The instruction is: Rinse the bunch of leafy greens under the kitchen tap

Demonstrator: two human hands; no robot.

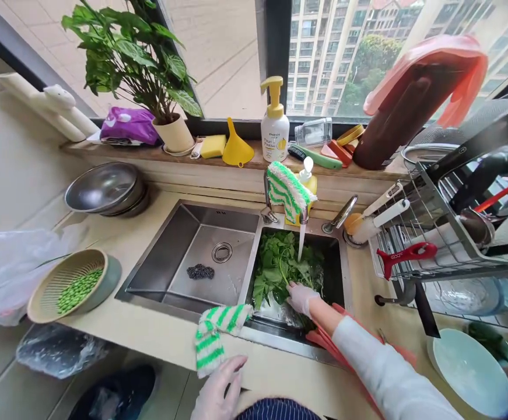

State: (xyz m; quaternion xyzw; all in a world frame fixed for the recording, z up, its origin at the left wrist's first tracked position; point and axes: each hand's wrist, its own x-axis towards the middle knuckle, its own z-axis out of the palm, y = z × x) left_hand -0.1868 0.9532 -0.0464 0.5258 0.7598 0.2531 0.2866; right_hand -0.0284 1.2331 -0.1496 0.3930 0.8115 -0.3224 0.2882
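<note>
Leafy greens [275, 265] lie in the right-hand sink basin [344, 280], under water running from the faucet [304, 217]. My right hand [301, 298], in a thin clear glove, is down in the basin with its fingers closed on the greens' stems; the fingertips are partly hidden among leaves. My left hand [219, 388], also gloved, is at the counter's front edge, fingers apart and holding nothing. Just above it, a green-and-white striped cloth [212, 338] drapes over the edge, close to the fingers.
The left basin [192, 233] holds a dark scourer [200, 272]. A colander [100, 256] of green beans or peas stands on the left counter, metal bowls [105, 189] behind it. At right are a dish rack [437, 233] and a pale bowl [472, 370]. Another striped cloth [288, 189] hangs over the faucet.
</note>
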